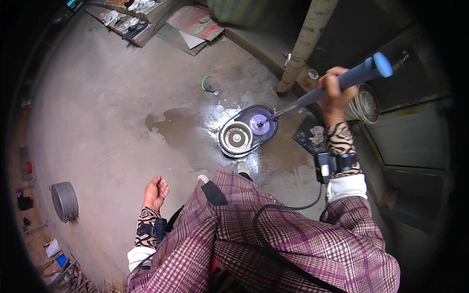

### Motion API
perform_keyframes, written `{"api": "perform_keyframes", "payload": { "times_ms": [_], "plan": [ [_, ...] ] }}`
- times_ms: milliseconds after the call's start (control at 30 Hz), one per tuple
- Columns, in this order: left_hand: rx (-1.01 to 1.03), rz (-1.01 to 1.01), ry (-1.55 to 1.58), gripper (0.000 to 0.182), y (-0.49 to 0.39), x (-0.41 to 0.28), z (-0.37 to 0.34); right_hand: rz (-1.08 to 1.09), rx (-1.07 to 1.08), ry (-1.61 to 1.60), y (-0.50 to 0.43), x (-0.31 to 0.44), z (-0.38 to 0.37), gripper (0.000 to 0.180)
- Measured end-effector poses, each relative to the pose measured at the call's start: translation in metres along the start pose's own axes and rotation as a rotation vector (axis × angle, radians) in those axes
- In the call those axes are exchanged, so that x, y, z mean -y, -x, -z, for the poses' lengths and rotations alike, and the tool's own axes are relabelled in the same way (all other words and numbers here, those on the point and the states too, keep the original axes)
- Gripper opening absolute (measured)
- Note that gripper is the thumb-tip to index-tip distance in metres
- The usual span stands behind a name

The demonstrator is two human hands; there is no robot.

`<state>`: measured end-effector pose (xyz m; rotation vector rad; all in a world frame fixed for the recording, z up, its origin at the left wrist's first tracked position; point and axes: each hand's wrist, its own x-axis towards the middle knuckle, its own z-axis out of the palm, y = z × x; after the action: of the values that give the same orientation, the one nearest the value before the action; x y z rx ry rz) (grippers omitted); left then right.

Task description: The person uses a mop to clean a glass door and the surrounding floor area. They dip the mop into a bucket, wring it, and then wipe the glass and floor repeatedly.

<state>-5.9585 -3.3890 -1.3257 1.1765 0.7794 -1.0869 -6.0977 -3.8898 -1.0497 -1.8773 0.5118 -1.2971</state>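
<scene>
My right hand (335, 91) grips the blue handle of a mop (361, 75), whose pole slants down to the left. Its lower end meets a round purple disc (258, 121) inside one side of a dark oval spin-mop bucket (274, 132). A metal spin basket (237, 138) occupies the bucket's other side, and nothing lies in it. To the left, my left hand (157, 192) hangs low over the floor with loosely curled fingers, holding nothing.
Wet patches (179, 126) spread on the concrete floor around the bucket. A green-handled brush (208, 85) lies beyond it. A post (306, 44) and stacked buckets (366, 104) stand right. A grey pot (65, 201) sits far left; shoes (128, 23) fill the steps at the back.
</scene>
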Motion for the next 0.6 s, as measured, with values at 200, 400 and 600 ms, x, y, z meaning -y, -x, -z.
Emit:
{"api": "perform_keyframes", "payload": {
  "times_ms": [200, 400, 600],
  "plan": [
    [-0.023, 0.001, -0.035, 0.012, 0.015, -0.007, -0.012, -0.066, 0.035, 0.125, 0.040, -0.088, -0.007, 0.002],
    [0.041, -0.055, -0.045, 0.015, 0.012, -0.007, -0.015, -0.346, 0.135, -0.015, 0.065, -0.121, 0.015, 0.005],
    [-0.024, -0.079, -0.251, 0.024, 0.005, -0.017, -0.009, -0.441, 0.022, 0.029, 0.044, -0.109, 0.015, 0.005]
  ]
}}
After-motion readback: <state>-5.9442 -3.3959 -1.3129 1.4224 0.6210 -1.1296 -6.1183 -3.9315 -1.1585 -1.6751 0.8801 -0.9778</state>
